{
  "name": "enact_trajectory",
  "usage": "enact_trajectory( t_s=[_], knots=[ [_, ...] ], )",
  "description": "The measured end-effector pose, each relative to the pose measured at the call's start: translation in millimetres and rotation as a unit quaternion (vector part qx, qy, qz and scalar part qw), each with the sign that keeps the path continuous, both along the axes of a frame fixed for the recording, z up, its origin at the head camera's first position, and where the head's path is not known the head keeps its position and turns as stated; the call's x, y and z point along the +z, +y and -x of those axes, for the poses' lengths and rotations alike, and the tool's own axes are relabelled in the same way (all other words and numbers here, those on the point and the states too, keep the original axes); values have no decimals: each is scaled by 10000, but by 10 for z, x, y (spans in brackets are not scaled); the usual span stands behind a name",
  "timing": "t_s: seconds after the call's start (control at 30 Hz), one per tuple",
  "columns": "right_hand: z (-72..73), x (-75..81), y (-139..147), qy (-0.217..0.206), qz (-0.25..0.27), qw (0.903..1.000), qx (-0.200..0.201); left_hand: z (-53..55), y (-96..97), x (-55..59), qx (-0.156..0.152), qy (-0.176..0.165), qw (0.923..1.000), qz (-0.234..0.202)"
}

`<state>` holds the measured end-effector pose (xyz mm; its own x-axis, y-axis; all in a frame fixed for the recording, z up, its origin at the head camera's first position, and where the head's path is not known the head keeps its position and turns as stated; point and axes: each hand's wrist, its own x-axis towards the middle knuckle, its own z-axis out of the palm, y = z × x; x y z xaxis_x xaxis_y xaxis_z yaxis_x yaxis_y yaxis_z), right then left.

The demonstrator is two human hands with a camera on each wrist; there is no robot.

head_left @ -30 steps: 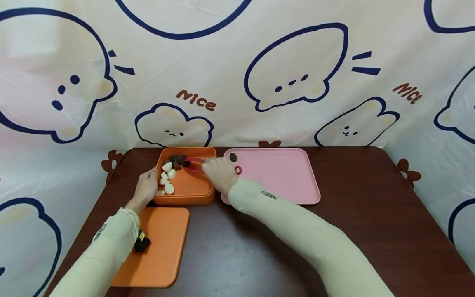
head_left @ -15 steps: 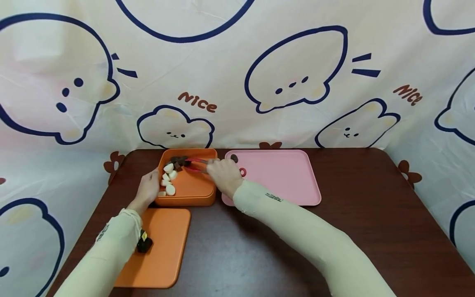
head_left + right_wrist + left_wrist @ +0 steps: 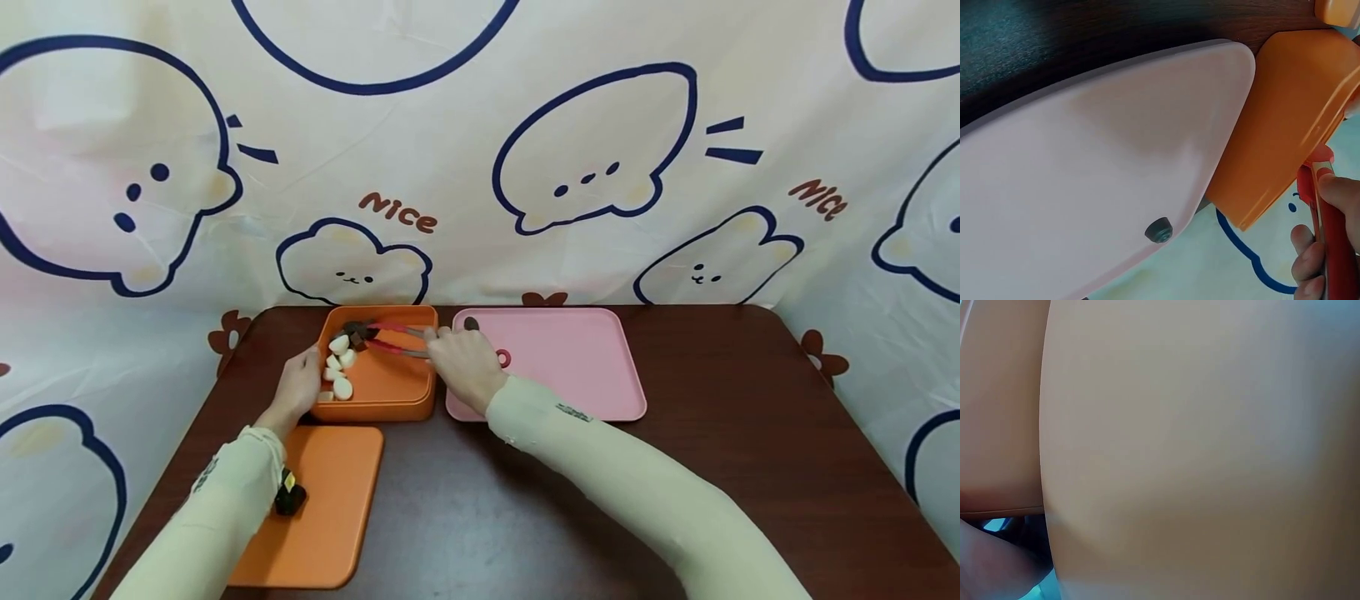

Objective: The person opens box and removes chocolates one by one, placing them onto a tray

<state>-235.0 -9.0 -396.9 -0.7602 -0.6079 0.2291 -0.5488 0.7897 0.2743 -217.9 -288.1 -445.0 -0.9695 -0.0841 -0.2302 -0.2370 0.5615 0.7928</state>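
Note:
My right hand grips a pair of tongs with red tips and a red ring at the handle end. Its tips reach into an orange box, at the dark brown chocolate-like pieces in the far left corner; I cannot tell whether a piece is between them. Beside these, white pieces lie along the left wall. My left hand holds the box's left wall. In the right wrist view, the fingers wrap the red tongs above the box's side.
A pink tray sits right of the box, with one dark piece near its far left corner. In front of the box lies an orange lid, under my left forearm. A printed curtain rises behind the table.
My right hand has shifted slightly right with the tongs, whose tips stay among the dark pieces. The left hand keeps its hold on the box. The head view has tilted slightly.

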Motion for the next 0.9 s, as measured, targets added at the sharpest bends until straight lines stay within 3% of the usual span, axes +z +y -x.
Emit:
enact_trajectory(
  t_s=[0.27, 0.8, 0.9],
  knots=[
    [-11, -2, 123, -283, 488, 9984, -13, -10, -2, -5, 144, 18, 9998, 107],
    [-77, 3, 405, -447, 1362, 9897, -8, -2, 16, 4, 20, -117, 9998, -181],
    [-89, 23, 448, -540, 1433, 9882, -39, -10, 19, -4, 130, -55, 9997, -207]
  ],
)
